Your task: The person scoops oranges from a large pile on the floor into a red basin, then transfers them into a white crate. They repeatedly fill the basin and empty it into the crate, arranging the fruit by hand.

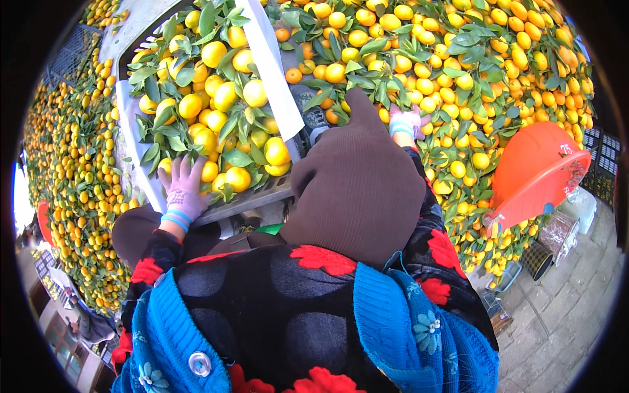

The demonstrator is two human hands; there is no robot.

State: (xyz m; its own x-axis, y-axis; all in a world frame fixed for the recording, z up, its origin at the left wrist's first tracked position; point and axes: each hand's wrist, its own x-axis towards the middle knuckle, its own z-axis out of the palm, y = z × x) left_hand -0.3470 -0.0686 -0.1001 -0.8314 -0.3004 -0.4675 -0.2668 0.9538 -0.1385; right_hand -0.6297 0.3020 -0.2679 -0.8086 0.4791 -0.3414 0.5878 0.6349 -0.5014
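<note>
My left hand [185, 187], in a pale lilac glove, lies with its fingers spread at the near left corner of a crate [252, 199]. Its fingertips touch leaves and mandarins at the crate's near end. Many yellow-orange mandarins [225, 95] with green leaves fill this crate. White sheeting [274, 72] hangs over its right side. Beyond my right knee, my right hand [406, 122], gloved alike, reaches to the edge of a large heap of mandarins [452, 85]. Its fingers look apart, their tips partly hidden among fruit and leaves; no fruit shows in its grip.
An orange-red plastic scoop-like tub [534, 173] rests on the heap at the right. Behind it stand dark crates [599, 157] and a bucket [557, 236] on stone paving [563, 314]. Another fruit heap [78, 164] spreads at the left. My brown-clad knee [360, 190] rises between my hands.
</note>
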